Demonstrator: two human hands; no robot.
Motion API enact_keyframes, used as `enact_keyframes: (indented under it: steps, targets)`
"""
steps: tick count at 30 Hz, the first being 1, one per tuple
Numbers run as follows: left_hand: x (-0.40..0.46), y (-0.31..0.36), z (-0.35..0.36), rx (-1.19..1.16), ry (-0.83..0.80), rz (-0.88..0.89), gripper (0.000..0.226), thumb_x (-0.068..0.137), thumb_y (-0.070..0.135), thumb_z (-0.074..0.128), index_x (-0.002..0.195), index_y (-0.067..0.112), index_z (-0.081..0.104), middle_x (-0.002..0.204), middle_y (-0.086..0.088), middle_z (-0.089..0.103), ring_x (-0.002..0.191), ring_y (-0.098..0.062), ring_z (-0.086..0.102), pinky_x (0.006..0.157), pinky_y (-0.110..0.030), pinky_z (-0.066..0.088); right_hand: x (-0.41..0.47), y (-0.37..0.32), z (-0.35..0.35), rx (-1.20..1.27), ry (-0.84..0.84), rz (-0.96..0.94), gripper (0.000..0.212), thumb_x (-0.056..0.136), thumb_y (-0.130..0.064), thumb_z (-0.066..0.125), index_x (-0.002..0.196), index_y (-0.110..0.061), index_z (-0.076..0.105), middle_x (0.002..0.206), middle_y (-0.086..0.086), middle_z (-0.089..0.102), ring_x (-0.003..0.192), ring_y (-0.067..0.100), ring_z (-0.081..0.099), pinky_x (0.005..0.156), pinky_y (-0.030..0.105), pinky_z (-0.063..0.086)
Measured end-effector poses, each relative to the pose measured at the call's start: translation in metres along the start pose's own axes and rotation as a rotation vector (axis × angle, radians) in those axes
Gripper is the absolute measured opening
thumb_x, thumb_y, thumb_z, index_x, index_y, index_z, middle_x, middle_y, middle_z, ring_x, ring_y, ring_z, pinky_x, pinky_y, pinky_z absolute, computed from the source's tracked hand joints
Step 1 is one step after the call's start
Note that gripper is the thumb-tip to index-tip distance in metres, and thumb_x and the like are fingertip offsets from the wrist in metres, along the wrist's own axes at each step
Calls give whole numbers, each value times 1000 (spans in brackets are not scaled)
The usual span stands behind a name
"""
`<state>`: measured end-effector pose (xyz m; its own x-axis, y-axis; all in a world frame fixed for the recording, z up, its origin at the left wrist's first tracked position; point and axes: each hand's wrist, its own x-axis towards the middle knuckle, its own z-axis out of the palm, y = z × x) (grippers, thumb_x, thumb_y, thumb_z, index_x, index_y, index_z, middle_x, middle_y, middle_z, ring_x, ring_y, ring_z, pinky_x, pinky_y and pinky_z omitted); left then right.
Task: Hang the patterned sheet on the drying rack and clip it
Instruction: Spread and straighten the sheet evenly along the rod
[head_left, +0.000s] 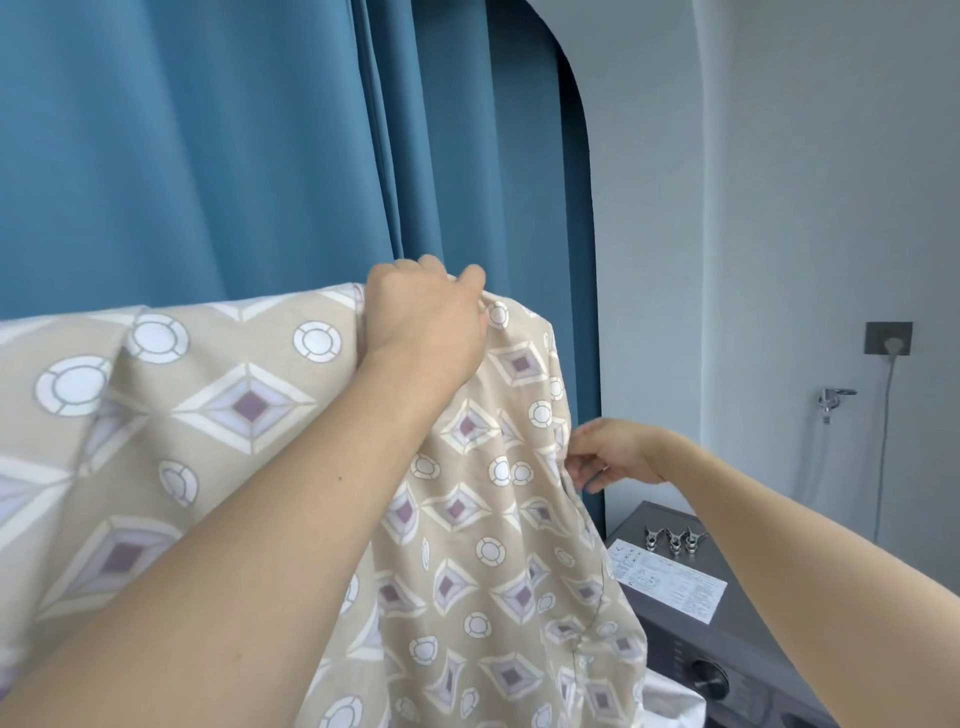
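1. Already draped: left hand (423, 312) gripping the patterned sheet (483, 519) at its top fold, high against the blue curtain (208, 145).
2. Right hand (610, 457) pinching the sheet's hanging side edge.
3. Rack itself hidden under cloth.
4. Still unclipped, judging by the three metal clips (674, 540) lying on the washing machine (691, 644).

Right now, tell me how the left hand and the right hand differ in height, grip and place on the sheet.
The left hand is raised high at the top fold of the patterned sheet, fingers curled over and bunching it. The right hand sits lower, at the sheet's hanging right edge, pinching it lightly with its fingertips. The left arm crosses in front of the fabric; the right arm reaches in from the side, above the washing machine. Both hold the same sheet.
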<state>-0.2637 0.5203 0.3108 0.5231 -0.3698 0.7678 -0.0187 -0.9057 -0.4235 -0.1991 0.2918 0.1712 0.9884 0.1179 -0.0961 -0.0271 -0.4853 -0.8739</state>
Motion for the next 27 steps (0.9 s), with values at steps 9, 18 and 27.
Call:
enact_keyframes:
  steps: [9, 18, 27]
  targets:
    - [-18, -6, 4, 10, 132, 84, 47, 87, 38, 53, 115, 15, 23, 85, -2, 40, 74, -23, 36, 65, -35, 27, -28, -48, 0, -468, -54, 6, 40, 91, -52, 56, 89, -13, 66, 80, 2, 67, 65, 18, 63, 63, 29, 52]
    - [-17, -4, 0, 60, 123, 63, 59, 79, 25, 67, 114, 13, 22, 76, -3, 40, 66, -23, 38, 60, -34, 27, -43, -62, -21, -295, 8, 154, 51, 91, -57, 51, 94, -7, 66, 84, 11, 72, 61, 24, 64, 58, 26, 51]
    - [-14, 2, -6, 88, 103, 40, 52, 76, 7, 55, 115, 10, 20, 77, -3, 45, 66, -23, 40, 58, -32, 27, -32, -55, -4, -347, 120, 98, 41, 99, -41, 46, 72, -11, 52, 48, 1, 48, 41, 16, 47, 43, 21, 40]
